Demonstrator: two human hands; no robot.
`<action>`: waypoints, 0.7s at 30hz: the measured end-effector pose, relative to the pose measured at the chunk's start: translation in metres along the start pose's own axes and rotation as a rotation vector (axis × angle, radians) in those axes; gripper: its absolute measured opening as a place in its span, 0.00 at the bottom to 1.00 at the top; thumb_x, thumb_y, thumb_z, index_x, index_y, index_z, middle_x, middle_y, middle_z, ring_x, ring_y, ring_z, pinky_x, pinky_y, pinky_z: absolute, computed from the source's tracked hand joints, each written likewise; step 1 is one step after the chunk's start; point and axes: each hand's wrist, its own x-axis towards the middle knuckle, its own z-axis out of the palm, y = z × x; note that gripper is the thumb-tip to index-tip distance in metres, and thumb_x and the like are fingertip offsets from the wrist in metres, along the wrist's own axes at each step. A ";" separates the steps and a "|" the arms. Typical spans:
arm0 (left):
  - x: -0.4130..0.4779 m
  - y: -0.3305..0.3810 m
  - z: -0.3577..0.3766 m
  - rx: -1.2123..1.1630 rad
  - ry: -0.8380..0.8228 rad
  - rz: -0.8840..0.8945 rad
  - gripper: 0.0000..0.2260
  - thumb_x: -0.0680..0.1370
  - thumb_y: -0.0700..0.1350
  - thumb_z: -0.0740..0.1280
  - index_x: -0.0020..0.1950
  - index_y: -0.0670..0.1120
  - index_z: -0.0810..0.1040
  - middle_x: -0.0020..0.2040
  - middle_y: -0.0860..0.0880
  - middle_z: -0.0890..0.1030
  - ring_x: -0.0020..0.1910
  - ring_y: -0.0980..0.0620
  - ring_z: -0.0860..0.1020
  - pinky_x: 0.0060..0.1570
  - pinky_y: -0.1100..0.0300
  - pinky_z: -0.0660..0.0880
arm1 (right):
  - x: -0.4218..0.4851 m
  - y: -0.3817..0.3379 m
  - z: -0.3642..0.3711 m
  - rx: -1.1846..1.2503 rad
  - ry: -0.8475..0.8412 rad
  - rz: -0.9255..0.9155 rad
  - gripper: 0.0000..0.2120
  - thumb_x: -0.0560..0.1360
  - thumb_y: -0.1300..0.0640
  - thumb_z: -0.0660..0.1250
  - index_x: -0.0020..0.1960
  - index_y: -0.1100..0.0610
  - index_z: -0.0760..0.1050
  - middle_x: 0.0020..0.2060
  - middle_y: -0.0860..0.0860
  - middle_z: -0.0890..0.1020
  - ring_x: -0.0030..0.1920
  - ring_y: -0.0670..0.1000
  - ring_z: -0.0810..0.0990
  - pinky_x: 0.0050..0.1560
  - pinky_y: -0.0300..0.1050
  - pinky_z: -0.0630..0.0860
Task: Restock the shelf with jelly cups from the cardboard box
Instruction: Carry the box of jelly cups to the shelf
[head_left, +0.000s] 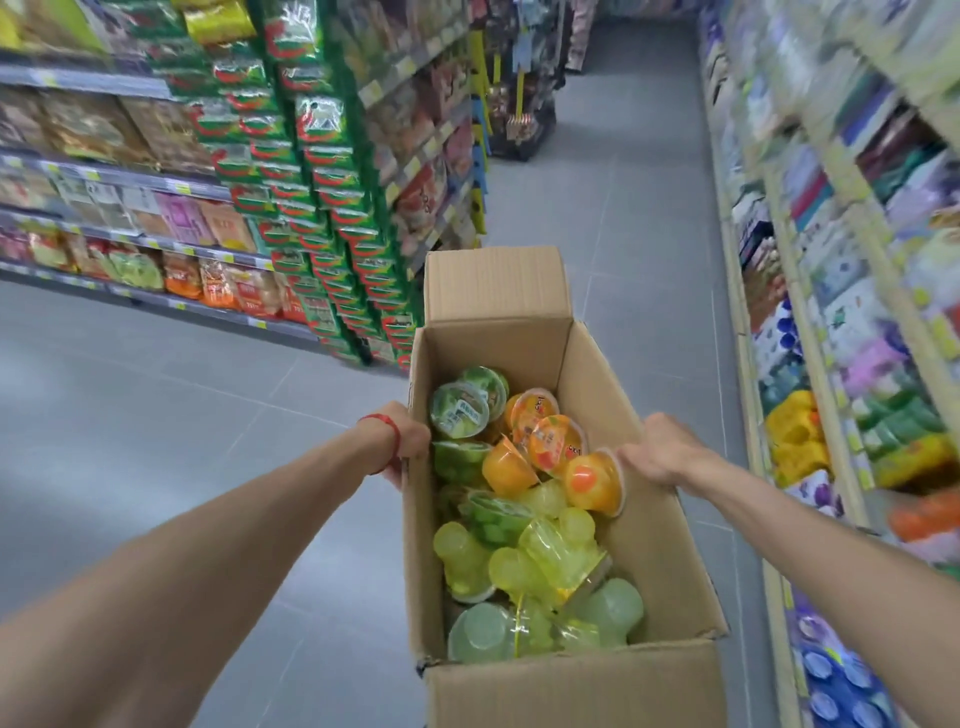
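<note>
An open cardboard box (660, 535) hangs in front of me above the aisle floor, held between both hands. Inside lie several jelly cups (524, 499): green ones at the far left, orange ones in the middle, pale yellow-green ones nearer me. My left hand (402, 439), with a red string on the wrist, grips the box's left wall. My right hand (662, 449) grips the right wall, fingers over the rim next to an orange cup (595, 480). The far flap (496, 286) stands upright.
Shelves of blurred packaged goods (831, 312) run along the right. A tall stack of green packets (322, 208) and snack shelves (130, 182) stand on the left. Grey tiled floor (613, 182) stretches ahead between them. A dark display (519, 130) stands at the far end.
</note>
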 end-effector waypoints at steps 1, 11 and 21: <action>0.022 0.018 -0.003 0.019 -0.012 0.012 0.06 0.76 0.32 0.63 0.51 0.31 0.74 0.31 0.38 0.76 0.13 0.48 0.73 0.21 0.53 0.76 | 0.021 -0.002 -0.006 0.015 0.002 0.022 0.16 0.77 0.48 0.73 0.49 0.62 0.77 0.48 0.58 0.81 0.50 0.60 0.81 0.42 0.46 0.73; 0.222 0.208 -0.047 0.063 -0.089 0.054 0.12 0.75 0.32 0.61 0.56 0.28 0.74 0.38 0.35 0.80 0.33 0.38 0.83 0.24 0.45 0.78 | 0.232 -0.037 -0.104 0.107 0.025 0.157 0.19 0.78 0.46 0.71 0.55 0.63 0.80 0.48 0.57 0.82 0.52 0.60 0.82 0.51 0.50 0.79; 0.389 0.402 -0.064 0.062 0.010 -0.037 0.11 0.75 0.36 0.61 0.57 0.34 0.71 0.46 0.37 0.80 0.33 0.40 0.83 0.27 0.49 0.81 | 0.492 -0.048 -0.230 0.009 -0.009 0.078 0.20 0.80 0.46 0.68 0.57 0.63 0.80 0.54 0.59 0.84 0.56 0.61 0.81 0.50 0.47 0.75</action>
